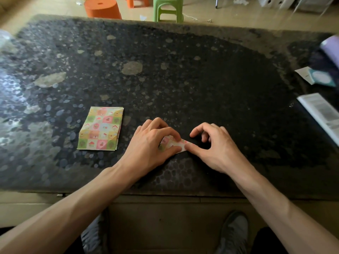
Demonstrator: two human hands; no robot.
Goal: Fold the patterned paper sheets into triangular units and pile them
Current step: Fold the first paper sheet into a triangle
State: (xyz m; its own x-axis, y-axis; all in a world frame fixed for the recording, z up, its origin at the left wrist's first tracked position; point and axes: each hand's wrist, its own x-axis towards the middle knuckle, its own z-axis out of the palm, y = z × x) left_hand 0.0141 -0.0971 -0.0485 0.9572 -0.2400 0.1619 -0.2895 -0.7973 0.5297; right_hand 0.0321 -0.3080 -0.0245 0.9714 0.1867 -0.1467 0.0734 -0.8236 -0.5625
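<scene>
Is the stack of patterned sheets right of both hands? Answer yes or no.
No, the stack of patterned sheets lies left of the left hand, which holds the folded piece with the right hand.

Likely a home (rather untidy): plastic stools [167, 8] behind a speckled stone table [183, 70].

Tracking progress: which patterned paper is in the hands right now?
The narrow piece pinched by the left hand, its tip under the right hand's thumb; the flat stack beside it lies untouched.

Bare left forearm [73, 208], bare right forearm [275, 204], grey shoes [234, 233], dark trousers [266, 241]
</scene>
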